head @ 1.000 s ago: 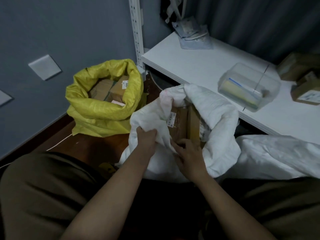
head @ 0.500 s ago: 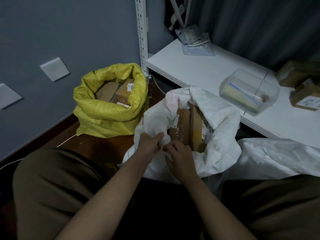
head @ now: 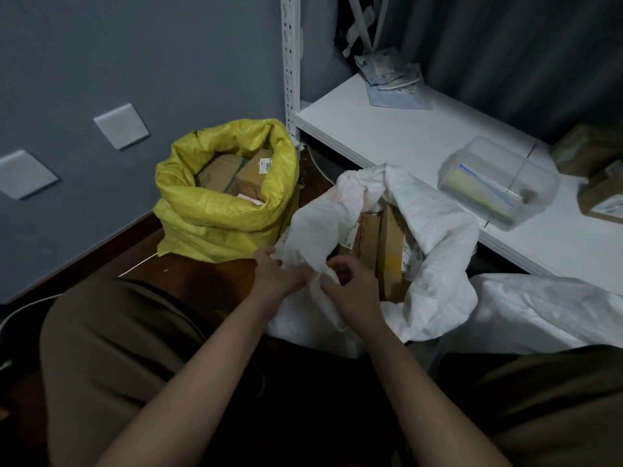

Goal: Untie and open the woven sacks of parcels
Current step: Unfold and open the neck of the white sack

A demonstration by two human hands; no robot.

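So the white woven sack (head: 438, 237) sits on the floor right between my knees, mouth open, with brown parcels (head: 381, 244) standing upright inside. My left hand (head: 274, 276) has a fistful of the near rim, and my right hand (head: 350, 281) pinches the same bunched fabric just beside it. Off to the left the yellow sack (head: 215, 210) is open too, boxes showing. White shelf (head: 404, 136) on the right with a clear plastic container (head: 495, 183).
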